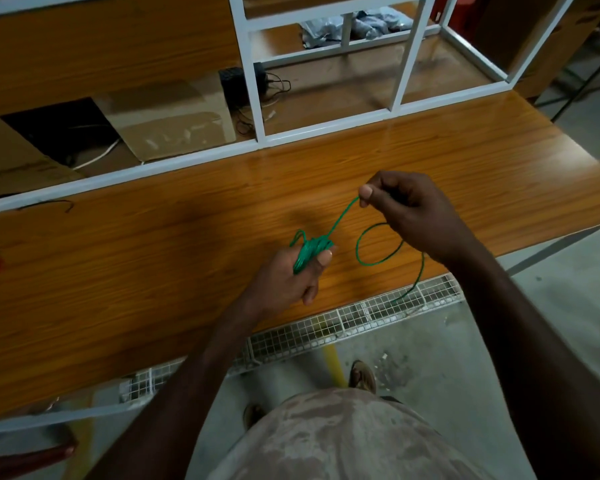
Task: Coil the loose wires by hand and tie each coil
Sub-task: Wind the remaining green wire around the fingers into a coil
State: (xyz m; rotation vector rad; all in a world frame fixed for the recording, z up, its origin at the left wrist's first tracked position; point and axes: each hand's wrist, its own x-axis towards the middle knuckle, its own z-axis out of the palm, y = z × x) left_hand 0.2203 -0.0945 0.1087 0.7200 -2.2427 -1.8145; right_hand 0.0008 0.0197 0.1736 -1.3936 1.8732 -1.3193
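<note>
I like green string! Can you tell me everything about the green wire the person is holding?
The green wire is thin and looks plastic-coated. Most of it is wound into a small bundle that the left hand grips above the wooden table. One strand runs up to the right hand, which pinches it. The rest makes a loose loop and dangles past the table's edge.

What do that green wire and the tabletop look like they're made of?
Green wire: probably plastic-coated, since it looks smooth, faintly shiny and bends into soft loops.
Tabletop: wood-grain surface, glossy, maybe laminate or varnished wood; streaky grain and light reflections show, but which cannot be told.
</note>
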